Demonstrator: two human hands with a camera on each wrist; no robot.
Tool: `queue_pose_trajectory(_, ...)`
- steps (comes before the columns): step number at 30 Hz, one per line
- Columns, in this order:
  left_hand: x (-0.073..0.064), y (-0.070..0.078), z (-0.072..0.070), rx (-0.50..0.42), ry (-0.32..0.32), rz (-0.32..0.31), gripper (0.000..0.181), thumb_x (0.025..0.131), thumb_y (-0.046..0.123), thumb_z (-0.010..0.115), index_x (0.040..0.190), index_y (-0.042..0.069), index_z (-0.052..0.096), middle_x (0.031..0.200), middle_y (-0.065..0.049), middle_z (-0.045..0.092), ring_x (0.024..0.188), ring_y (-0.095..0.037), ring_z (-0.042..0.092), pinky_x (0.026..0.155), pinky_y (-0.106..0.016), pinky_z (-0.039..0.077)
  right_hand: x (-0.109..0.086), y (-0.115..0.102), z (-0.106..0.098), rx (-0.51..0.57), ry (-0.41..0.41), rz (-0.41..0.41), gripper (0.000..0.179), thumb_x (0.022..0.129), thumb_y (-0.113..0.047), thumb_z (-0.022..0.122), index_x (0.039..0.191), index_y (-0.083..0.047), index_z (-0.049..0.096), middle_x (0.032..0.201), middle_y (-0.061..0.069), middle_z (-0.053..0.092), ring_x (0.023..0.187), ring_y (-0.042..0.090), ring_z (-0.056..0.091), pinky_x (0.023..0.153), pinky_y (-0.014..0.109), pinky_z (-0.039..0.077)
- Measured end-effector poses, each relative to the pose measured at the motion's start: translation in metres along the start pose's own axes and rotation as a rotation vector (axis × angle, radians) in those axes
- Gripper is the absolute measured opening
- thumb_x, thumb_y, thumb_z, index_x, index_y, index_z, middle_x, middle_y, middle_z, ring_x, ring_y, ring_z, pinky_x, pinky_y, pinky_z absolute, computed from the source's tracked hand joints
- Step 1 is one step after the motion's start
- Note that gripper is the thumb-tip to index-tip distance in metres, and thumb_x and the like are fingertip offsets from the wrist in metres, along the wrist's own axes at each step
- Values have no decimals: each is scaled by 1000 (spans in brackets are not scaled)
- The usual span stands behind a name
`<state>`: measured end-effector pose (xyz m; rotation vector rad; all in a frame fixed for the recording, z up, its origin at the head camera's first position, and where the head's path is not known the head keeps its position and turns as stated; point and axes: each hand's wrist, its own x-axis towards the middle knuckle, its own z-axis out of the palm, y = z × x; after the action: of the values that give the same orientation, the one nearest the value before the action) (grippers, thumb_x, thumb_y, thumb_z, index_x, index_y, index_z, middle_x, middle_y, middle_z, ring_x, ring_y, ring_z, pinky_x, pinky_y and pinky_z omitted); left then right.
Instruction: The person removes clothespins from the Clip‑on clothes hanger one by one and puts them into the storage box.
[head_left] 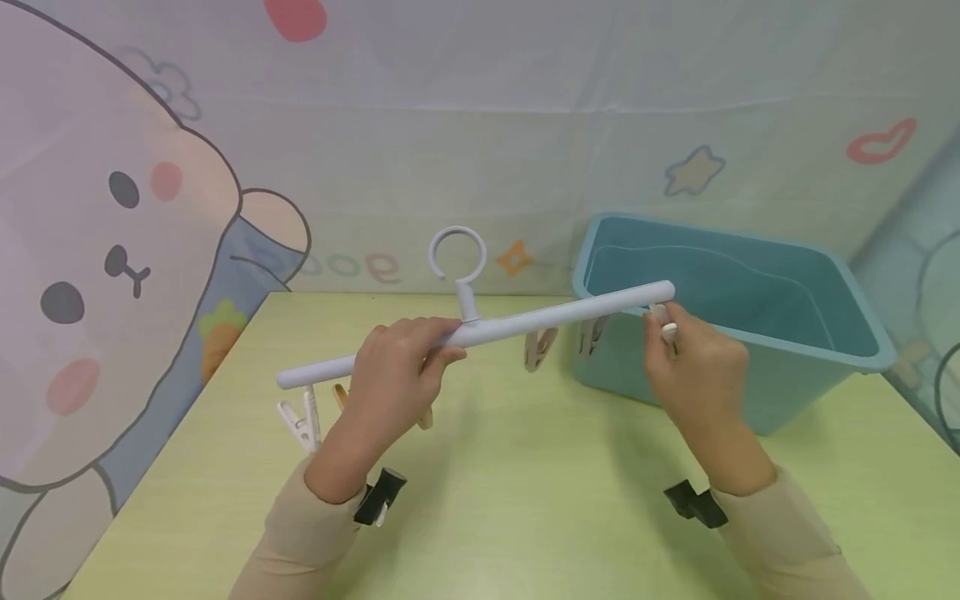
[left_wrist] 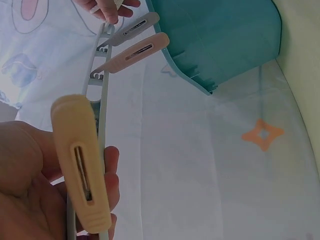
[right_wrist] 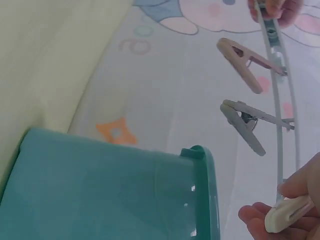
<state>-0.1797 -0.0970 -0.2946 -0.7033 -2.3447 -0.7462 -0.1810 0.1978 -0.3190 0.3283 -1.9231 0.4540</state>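
My left hand [head_left: 397, 367] grips the white bar of a clip hanger [head_left: 562, 317] left of its hook ring [head_left: 457, 254], holding it tilted above the table with its right end higher. At that right end, my right hand [head_left: 701, 367] pinches a white clothespin [head_left: 669, 330] against the underside of the bar. Between the hands hang a pinkish clothespin [head_left: 540, 350] and a grey clothespin [right_wrist: 242, 125]. Another white clothespin [head_left: 302, 423] dangles from the left end. A yellow clothespin [left_wrist: 82, 165] sits by my left palm, mostly hidden in the head view.
Behind my right hand stands a teal bin [head_left: 862, 358], its near rim just past the hanger's raised end. The light yellow-green table [head_left: 525, 508] lies below. A printed cloth backdrop [head_left: 525, 150] hangs along its far edge.
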Motion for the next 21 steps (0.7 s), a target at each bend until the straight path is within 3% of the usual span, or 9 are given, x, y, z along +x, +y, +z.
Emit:
queue_pose_trajectory(6, 0, 0, -2, -12, -5, -7, 29, 80, 14, 78, 107, 5, 72, 80, -5, 71, 66, -20, 59, 60, -33, 39, 0, 2, -6, 141, -3, 91, 12, 79, 2, 71, 85, 13, 71, 48, 15, 55, 36, 15, 35, 41, 20, 23)
queue_pose_trajectory(16, 1, -4, -7, 6, 17, -2, 30, 81, 16, 77, 108, 4, 72, 80, -7, 71, 64, -21, 60, 61, -39, 45, 1, 6, -13, 198, -32, 116, 4, 78, 4, 71, 79, 8, 70, 48, 6, 51, 42, 6, 34, 43, 16, 25)
queue_pose_trajectory(21, 2, -6, -10, -18, 34, -11, 30, 81, 15, 77, 107, 3, 72, 78, -6, 70, 62, -20, 59, 61, -37, 44, 11, 17, -18, 227, -69, 189, 5, 81, 3, 70, 82, 8, 71, 51, 8, 53, 45, -1, 32, 44, 14, 24)
